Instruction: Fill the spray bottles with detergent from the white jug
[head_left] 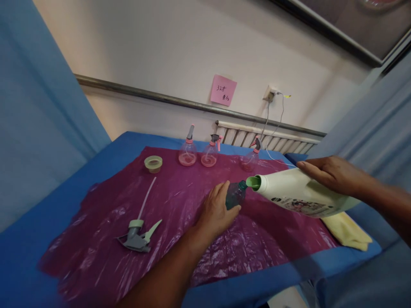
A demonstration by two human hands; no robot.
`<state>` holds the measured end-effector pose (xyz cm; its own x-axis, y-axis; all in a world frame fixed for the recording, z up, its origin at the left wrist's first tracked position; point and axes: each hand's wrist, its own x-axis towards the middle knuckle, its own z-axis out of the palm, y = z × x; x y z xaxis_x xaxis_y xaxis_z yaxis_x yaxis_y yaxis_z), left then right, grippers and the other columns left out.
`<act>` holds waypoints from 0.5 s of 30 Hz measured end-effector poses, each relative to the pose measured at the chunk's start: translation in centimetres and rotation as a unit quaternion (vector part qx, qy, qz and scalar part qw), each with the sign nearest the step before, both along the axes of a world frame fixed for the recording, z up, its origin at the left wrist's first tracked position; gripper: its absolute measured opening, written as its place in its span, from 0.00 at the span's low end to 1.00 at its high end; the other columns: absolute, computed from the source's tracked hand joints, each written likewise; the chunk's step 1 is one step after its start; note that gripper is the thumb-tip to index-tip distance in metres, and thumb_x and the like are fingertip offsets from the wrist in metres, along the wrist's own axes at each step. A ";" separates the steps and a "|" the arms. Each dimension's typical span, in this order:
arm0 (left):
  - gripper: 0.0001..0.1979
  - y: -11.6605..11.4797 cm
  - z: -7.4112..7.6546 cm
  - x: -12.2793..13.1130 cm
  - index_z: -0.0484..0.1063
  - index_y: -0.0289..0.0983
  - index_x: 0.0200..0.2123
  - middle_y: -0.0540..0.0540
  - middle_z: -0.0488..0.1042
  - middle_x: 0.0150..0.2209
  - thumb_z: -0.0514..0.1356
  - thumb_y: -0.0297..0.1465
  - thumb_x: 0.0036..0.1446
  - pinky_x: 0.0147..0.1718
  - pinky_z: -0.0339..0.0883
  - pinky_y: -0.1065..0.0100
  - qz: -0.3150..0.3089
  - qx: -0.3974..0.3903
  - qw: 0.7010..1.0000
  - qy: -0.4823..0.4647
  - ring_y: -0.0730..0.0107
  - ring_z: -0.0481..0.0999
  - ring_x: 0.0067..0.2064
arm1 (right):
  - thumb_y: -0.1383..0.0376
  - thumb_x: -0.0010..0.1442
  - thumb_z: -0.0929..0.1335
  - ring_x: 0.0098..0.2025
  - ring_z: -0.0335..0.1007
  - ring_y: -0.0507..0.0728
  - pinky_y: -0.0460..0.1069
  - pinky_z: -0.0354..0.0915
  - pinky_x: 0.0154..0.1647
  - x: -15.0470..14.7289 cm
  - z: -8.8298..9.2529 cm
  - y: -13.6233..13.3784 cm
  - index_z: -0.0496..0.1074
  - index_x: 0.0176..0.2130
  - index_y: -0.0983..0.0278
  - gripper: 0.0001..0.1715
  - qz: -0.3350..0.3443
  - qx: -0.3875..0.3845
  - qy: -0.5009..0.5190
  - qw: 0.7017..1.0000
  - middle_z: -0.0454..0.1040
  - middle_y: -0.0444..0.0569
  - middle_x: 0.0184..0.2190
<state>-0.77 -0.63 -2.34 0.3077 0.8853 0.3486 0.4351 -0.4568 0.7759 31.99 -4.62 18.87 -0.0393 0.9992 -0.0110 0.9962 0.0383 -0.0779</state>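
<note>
My left hand (pixel 218 207) is wrapped round a dark green, see-through spray bottle (pixel 235 196) that has no spray head on it. In my right hand (pixel 334 173) is a large pale detergent jug (pixel 295 192), tipped over to the left. The jug's green spout (pixel 253 182) lies right at the small bottle's mouth. Whether liquid is flowing I cannot tell. To the left, a grey and light green trigger spray head (pixel 136 237) with a thin tube rests on the purple plastic sheet (pixel 173 214). A pale round cap (pixel 153 164) sits farther back.
Three clear spray bottles with pink liquid stand at the back: the left one (pixel 187 154), the middle one (pixel 209 155) and the right one (pixel 250 160). A folded yellow cloth (pixel 348 231) lies at the right edge. Behind are a radiator (pixel 253 132) and a white cord.
</note>
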 end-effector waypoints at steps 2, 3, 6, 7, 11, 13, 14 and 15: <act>0.41 0.1 -0.1 0.0 0.65 0.42 0.73 0.37 0.71 0.71 0.72 0.33 0.58 0.73 0.66 0.44 0.001 0.001 1.000 -0.001 0.44 0.72 0.72 | 0.29 0.71 0.55 0.27 0.73 0.63 0.55 0.64 0.32 0.2 -1.1 -0.2 0.71 0.28 0.58 0.44 -0.010 0.006 0.039 0.999 0.77 0.50 0.24; 0.41 0.1 -0.1 0.0 0.65 0.42 0.73 0.37 0.71 0.71 0.72 0.33 0.58 0.73 0.66 0.43 0.001 0.002 1.000 0.000 0.44 0.72 0.72 | 0.29 0.71 0.56 0.27 0.73 0.63 0.54 0.65 0.32 0.3 -1.7 -0.4 0.70 0.28 0.58 0.43 -0.014 0.012 0.058 0.998 0.77 0.49 0.23; 0.40 0.2 -0.1 -0.1 0.66 0.40 0.72 0.36 0.72 0.70 0.73 0.34 0.58 0.72 0.66 0.44 0.006 -0.004 1.000 0.008 0.44 0.73 0.71 | 0.30 0.70 0.59 0.28 0.73 0.64 0.55 0.65 0.31 0.6 -3.3 -0.9 0.70 0.27 0.58 0.41 -0.028 0.039 0.106 0.993 0.76 0.49 0.23; 0.40 0.2 -0.1 -0.1 0.66 0.40 0.72 0.36 0.72 0.69 0.73 0.34 0.58 0.72 0.67 0.44 0.007 -0.007 1.000 0.011 0.44 0.73 0.71 | 0.30 0.70 0.59 0.28 0.73 0.64 0.55 0.65 0.30 0.8 -3.7 -1.1 0.70 0.26 0.58 0.42 -0.041 0.055 0.123 0.990 0.75 0.49 0.22; 0.40 0.1 0.0 -0.2 0.65 0.39 0.71 0.36 0.73 0.69 0.73 0.34 0.58 0.71 0.67 0.45 0.009 -0.012 1.000 0.009 0.45 0.74 0.70 | 0.32 0.72 0.57 0.25 0.69 0.64 0.57 0.64 0.29 1.4 -5.2 -2.3 0.65 0.20 0.57 0.43 -0.109 0.116 0.196 0.968 0.70 0.50 0.19; 0.39 0.1 0.0 -0.2 0.65 0.40 0.71 0.36 0.72 0.69 0.72 0.35 0.59 0.72 0.67 0.45 0.009 -0.013 1.000 0.002 0.45 0.73 0.71 | 0.34 0.73 0.56 0.23 0.67 0.64 0.59 0.64 0.29 1.7 -6.0 -3.0 0.62 0.17 0.56 0.44 -0.134 0.137 0.234 0.953 0.68 0.50 0.17; 0.39 0.1 0.0 -0.2 0.65 0.40 0.71 0.36 0.72 0.70 0.73 0.35 0.59 0.72 0.66 0.45 0.010 -0.016 1.000 -0.001 0.46 0.73 0.71 | 0.34 0.73 0.54 0.23 0.68 0.65 0.60 0.65 0.29 1.9 -6.6 -3.2 0.62 0.17 0.56 0.44 -0.150 0.155 0.244 0.946 0.67 0.51 0.17; 0.40 0.2 0.0 -0.2 0.65 0.40 0.71 0.36 0.72 0.70 0.73 0.35 0.59 0.72 0.66 0.45 0.013 -0.019 1.000 -0.003 0.46 0.73 0.71 | 0.35 0.73 0.51 0.23 0.68 0.67 0.61 0.66 0.29 2.1 -7.2 -3.5 0.61 0.17 0.55 0.45 -0.165 0.171 0.239 0.942 0.68 0.52 0.16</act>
